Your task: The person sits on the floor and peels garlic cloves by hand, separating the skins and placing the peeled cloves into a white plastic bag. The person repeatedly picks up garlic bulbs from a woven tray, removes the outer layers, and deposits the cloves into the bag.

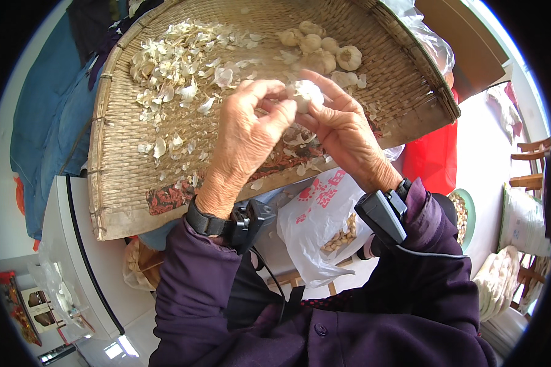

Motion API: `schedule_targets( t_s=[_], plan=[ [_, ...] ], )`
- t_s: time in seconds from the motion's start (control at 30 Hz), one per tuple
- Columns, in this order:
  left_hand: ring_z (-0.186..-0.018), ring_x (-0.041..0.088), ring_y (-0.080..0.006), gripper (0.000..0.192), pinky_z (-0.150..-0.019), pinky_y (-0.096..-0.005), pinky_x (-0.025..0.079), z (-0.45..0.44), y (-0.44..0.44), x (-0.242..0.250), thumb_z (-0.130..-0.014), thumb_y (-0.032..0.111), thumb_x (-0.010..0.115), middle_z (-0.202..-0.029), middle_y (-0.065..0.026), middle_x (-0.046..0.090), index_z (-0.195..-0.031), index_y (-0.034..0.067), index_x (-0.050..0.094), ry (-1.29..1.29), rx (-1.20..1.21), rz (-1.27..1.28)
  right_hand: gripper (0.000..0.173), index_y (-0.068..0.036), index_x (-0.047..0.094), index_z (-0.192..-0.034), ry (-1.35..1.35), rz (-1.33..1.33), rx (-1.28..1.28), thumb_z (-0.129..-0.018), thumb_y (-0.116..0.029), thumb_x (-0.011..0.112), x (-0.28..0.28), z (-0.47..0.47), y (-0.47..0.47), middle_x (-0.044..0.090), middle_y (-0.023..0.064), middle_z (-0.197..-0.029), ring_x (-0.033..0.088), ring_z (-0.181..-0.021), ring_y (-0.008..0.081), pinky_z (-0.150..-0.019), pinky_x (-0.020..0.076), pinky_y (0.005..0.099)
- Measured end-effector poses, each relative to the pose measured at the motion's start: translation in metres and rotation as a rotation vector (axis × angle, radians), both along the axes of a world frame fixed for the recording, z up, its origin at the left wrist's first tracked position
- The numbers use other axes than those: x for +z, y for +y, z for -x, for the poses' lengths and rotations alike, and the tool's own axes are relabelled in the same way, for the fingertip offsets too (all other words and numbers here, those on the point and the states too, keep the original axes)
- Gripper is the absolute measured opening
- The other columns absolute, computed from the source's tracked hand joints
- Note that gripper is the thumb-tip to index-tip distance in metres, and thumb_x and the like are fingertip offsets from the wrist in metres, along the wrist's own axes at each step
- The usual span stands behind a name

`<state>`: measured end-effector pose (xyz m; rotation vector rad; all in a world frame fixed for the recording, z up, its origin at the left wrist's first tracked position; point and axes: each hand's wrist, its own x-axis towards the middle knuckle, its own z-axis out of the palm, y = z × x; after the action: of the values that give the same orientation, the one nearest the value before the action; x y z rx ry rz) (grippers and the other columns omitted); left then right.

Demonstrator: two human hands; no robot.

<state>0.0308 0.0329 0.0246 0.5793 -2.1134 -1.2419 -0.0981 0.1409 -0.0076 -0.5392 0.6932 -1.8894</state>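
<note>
A white garlic bulb (306,93) is held up over a woven winnowing basket (115,151). My right hand (344,121) grips its right side between thumb and fingers. On the left, the thumb and fingertips of my left hand (252,121) pinch the bulb's papery skin or edge. Behind the hands lies a group of several whole garlic bulbs (319,43) in the basket. Some separated pieces of garlic (346,79) sit just in front of them. Loose garlic skins (174,55) are heaped at the basket's left and scattered across its weave.
Below the basket's front edge hangs a white plastic bag (303,234) with garlic cloves (342,236) inside. A red bag (434,156) is at the right, near a green basin (468,220) of cloves. A cardboard box (470,41) stands at the upper right. A white cabinet (96,257) is at the left.
</note>
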Motion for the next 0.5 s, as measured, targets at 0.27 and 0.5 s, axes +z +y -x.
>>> schedule_targets(
  t_s=[0.27,0.5],
  plan=[
    [-0.087,0.063,-0.0127,0.028,-0.075,-0.0262,0.054,0.004,0.008,-0.002,-0.083,0.006,0.072,-0.102,-0.0085,0.063,-0.107,-0.005,0.062,-0.048,0.016,0.084,0.035,0.002,0.047,-0.131,-0.061,-0.074,0.001,-0.097,-0.007,0.05,0.001,-0.006,0.001,0.059,0.0118,-0.118,0.059,-0.108,0.0186,-0.098,0.0492,0.0334],
    [-0.089,0.064,-0.0134,0.025,-0.078,-0.0264,0.054,0.003,-0.004,-0.008,-0.086,0.003,0.068,-0.097,-0.0088,0.066,-0.108,-0.005,0.062,-0.01,0.007,-0.03,0.035,0.002,0.047,-0.132,-0.002,-0.147,0.01,-0.097,-0.007,0.049,0.003,-0.006,0.002,0.057,0.0129,-0.122,0.059,-0.108,0.0194,-0.096,0.0499,0.0329]
  ],
)
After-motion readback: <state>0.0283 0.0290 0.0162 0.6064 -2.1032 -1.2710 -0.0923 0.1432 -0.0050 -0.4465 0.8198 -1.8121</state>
